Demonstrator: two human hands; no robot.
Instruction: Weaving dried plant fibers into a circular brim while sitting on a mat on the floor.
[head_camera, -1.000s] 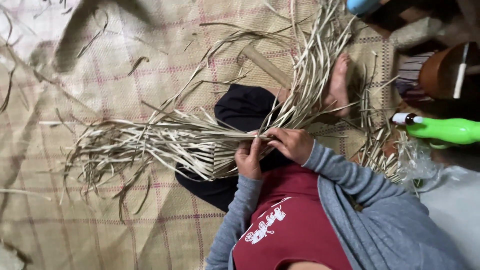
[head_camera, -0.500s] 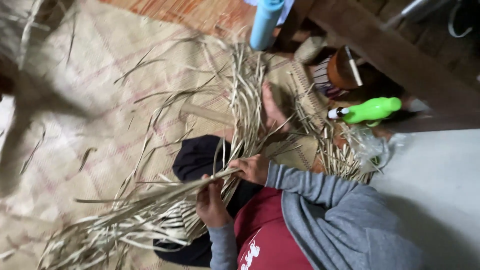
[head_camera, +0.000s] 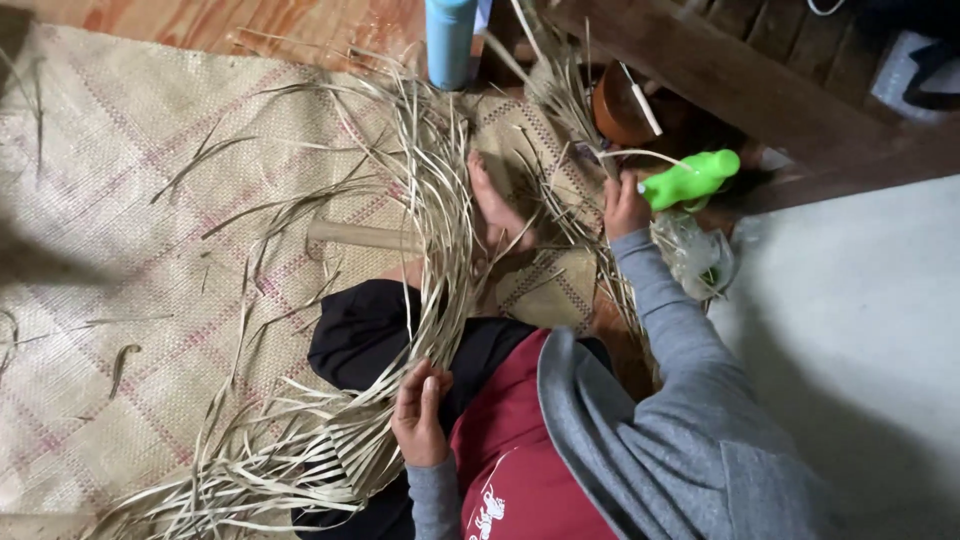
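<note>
From the head view, the left hand (head_camera: 420, 418) lay in the lap with its fingers curled over a bundle of dry strips (head_camera: 400, 300), clamped on them where the half-woven part began. The strips ran away from that hand two ways: one sheaf went straight ahead toward the bare foot (head_camera: 495, 205), its long axis almost in line with the forearm; the loose ends fanned out to the hand's left across the mat (head_camera: 130, 200). A stick (head_camera: 360, 236) lay crosswise on the mat beyond the left hand, near the foot.

The right hand (head_camera: 625, 205) was stretched well away from the left, out ahead and to the right, with the grey sleeve (head_camera: 665, 310) fully extended. It touched the white-capped end of a green bottle (head_camera: 690, 178), fingers wrapped about the neck; whether the grip was tight could not be told. The bottle's long axis pointed away from that hand, up and to the right, toward a brown pot (head_camera: 620, 105). Crumpled clear plastic (head_camera: 695, 255) lay just beside the wrist, and a blue tube (head_camera: 450, 40) stood farther off, beyond the foot. The right hand was plainly the nearer to the bottle; the left was the only one on the strips.
</note>
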